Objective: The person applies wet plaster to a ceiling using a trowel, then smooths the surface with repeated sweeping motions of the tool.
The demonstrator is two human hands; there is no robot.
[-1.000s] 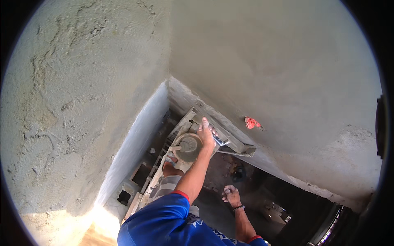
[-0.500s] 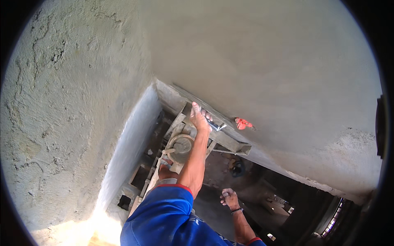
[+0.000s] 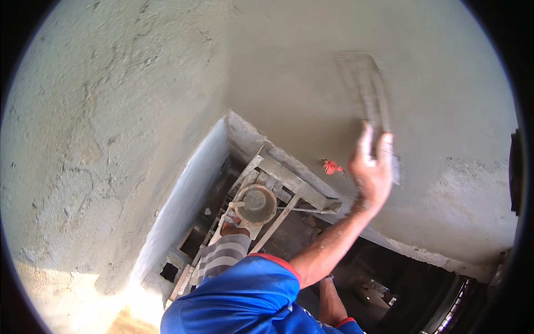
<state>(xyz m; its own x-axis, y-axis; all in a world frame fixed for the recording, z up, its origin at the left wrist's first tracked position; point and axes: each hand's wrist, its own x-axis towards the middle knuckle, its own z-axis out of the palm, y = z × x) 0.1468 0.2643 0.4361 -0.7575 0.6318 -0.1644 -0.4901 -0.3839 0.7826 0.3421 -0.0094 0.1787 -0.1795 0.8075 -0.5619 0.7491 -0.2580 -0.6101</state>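
Note:
My left hand (image 3: 372, 170) is closed round a plastering trowel (image 3: 368, 92) and holds its long blade against the grey plastered wall (image 3: 289, 67). The blade is blurred and points up the wall, with its lower end below my fingers. My left forearm crosses in front of my right forearm (image 3: 332, 303), which wears a dark bracelet at the wrist. The right hand itself is hidden behind that arm. A crumpled red scrap (image 3: 332, 167) sticks out of the wall, left of my left hand.
A round mortar bucket (image 3: 257, 205) stands on wooden scaffold planks near my bare foot (image 3: 233, 227). A trough-like board (image 3: 295, 182) runs along the wall's lower edge. Rough plaster (image 3: 83, 156) covers the left wall. Below the scaffold opens a dark lower space (image 3: 400, 267).
My left hand has swung right and up with the trowel, from the wall's lower edge onto its face. The right hand has passed out of sight behind my left arm.

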